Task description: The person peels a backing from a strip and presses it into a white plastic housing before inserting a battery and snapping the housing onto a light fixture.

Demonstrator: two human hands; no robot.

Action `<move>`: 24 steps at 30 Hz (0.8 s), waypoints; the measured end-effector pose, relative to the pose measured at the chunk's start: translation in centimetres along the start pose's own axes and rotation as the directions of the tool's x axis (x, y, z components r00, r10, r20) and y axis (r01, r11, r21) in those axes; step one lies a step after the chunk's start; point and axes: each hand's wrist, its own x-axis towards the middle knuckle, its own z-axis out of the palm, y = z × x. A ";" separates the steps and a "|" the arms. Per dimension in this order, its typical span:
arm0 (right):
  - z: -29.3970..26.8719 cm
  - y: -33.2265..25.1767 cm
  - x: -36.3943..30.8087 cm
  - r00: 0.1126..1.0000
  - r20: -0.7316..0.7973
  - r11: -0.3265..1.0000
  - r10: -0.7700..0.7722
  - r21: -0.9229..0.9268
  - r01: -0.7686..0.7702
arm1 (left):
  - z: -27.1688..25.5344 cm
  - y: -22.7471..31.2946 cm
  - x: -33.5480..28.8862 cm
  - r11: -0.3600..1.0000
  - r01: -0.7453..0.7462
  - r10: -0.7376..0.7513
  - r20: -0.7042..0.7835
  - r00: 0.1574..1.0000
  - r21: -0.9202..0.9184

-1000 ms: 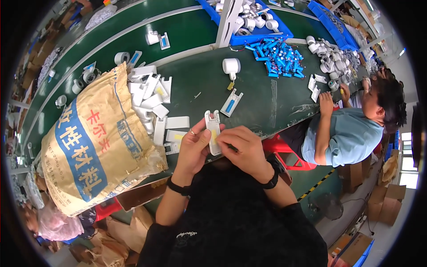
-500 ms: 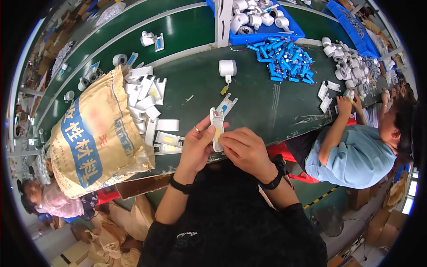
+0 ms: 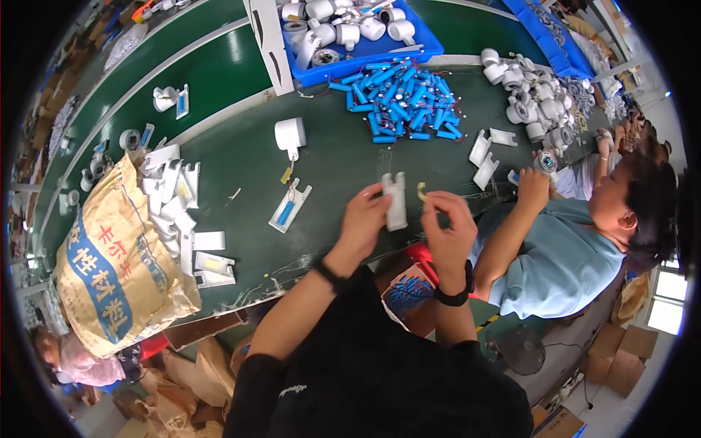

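Note:
My left hand [image 3: 363, 221] grips the edge of a white plastic housing [image 3: 395, 204], a slim cover with two prongs at its top, held upright above the table's front edge. A short way to its right, my right hand [image 3: 449, 228] pinches a small curled yellowish strip [image 3: 422, 190] between thumb and finger, apart from the housing. Beyond my left hand lies another white housing [image 3: 290, 206] with a blue battery cell in it. Wires run from it by a small yellow piece [image 3: 286, 175] to a white cylindrical lamp head [image 3: 290, 134].
A printed paper sack [image 3: 117, 263] and a heap of white covers [image 3: 171, 186] stand left. Blue cells [image 3: 409, 102] are piled at the back, before a blue bin [image 3: 365, 69] of white heads. At right, a co-worker [image 3: 562, 248] in a blue shirt handles a round white part.
My right hand has drawn away from the housing with the yellowish strip in its fingers. The view has shifted, so the table things appear further left. The co-worker's hand now holds a round part.

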 end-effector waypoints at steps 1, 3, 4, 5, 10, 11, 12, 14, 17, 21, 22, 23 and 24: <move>-1.0 0.9 -0.6 0.996 0.055 0.994 0.065 0.087 -0.070 | 0.7 -1.6 2.4 0.999 -0.028 0.027 0.016 1.000 0.042; -1.6 1.3 -1.5 0.993 0.032 0.956 0.114 0.269 -0.118 | 3.4 -3.2 4.6 0.978 -0.112 0.116 -0.015 0.993 0.176; -1.5 1.0 -2.1 0.983 0.029 0.873 0.181 0.455 -0.174 | 3.9 -3.1 4.5 0.948 -0.160 0.186 -0.069 0.980 0.275; -1.9 0.8 -2.5 0.981 0.078 0.815 0.179 0.546 -0.192 | 3.7 -3.4 3.4 0.892 -0.290 0.311 -0.004 0.950 0.347; 1.4 -0.8 -5.2 0.900 0.363 0.348 0.242 0.833 -0.430 | -4.7 4.2 -9.2 -0.003 -0.441 0.716 0.310 0.626 0.898; 2.6 -1.8 -5.7 0.841 0.482 0.139 0.245 0.841 -0.523 | -7.6 5.9 -11.4 -0.055 -0.321 0.771 0.245 0.588 0.946; 3.9 -2.3 -6.5 0.837 0.498 0.117 0.226 0.840 -0.531 | -10.3 7.7 -13.6 -0.096 -0.195 0.825 0.188 0.534 0.976; 6.8 -3.4 -8.0 0.742 0.653 0.120 0.152 0.733 -0.670 | -15.9 11.0 -18.0 -0.134 0.032 0.870 0.102 0.483 0.990; 11.1 -7.3 -9.1 0.617 0.782 0.133 0.091 0.604 -0.786 | -20.8 15.4 -20.0 -0.333 0.053 0.733 0.222 0.643 0.942; 15.4 -10.5 -10.0 0.518 0.842 0.069 -0.152 0.532 -0.844 | -24.1 17.1 -18.4 -0.456 -0.046 0.545 0.319 0.776 0.889; 15.7 -10.7 -10.0 0.515 0.843 0.082 -0.154 0.531 -0.844 | -24.6 17.6 -18.0 -0.478 -0.061 0.492 0.325 0.808 0.876; 15.7 -10.7 -9.9 0.502 0.856 0.006 -0.125 0.506 -0.862 | -24.9 17.9 -17.7 -0.501 -0.078 0.436 0.329 0.838 0.862; 15.9 -11.4 -9.7 0.488 0.868 -0.073 -0.094 0.483 -0.873 | -25.3 18.2 -17.4 -0.497 -0.083 0.439 0.333 0.834 0.864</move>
